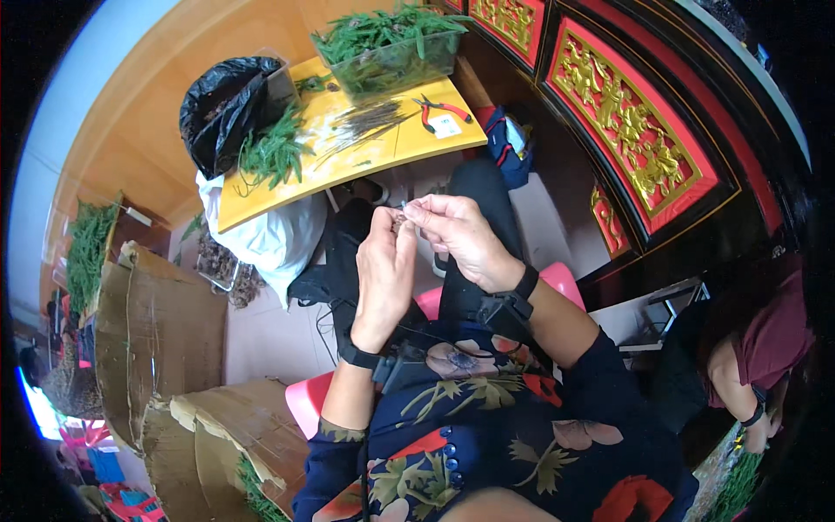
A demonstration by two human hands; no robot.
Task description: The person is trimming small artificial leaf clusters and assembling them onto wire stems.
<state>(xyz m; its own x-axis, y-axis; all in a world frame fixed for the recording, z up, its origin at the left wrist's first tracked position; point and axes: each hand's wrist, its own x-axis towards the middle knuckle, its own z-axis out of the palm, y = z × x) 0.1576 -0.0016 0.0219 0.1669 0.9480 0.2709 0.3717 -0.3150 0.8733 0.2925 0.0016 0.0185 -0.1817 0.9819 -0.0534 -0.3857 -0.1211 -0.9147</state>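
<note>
My left hand (384,270) and my right hand (463,237) meet in front of me, above my lap and short of the table's near edge. Between the left fingers sits a small brown, scaly piece that looks like a pine cone (399,224), mostly covered by the fingers. The right thumb and forefinger are pinched together at its top; a thin greyish bit shows at their tips, too small to name. On the yellow table (365,172) beyond lie thin dark wires or stems (370,120), red-handled pliers (439,113) and green artificial sprigs (276,150).
A clear bin (396,74) of green sprigs stands at the table's back, a black bag (217,122) at its left. Cardboard boxes (170,331) stand at the left, a carved red-and-gold panel (622,113) at the right. Another person's hand (759,432) shows at the lower right.
</note>
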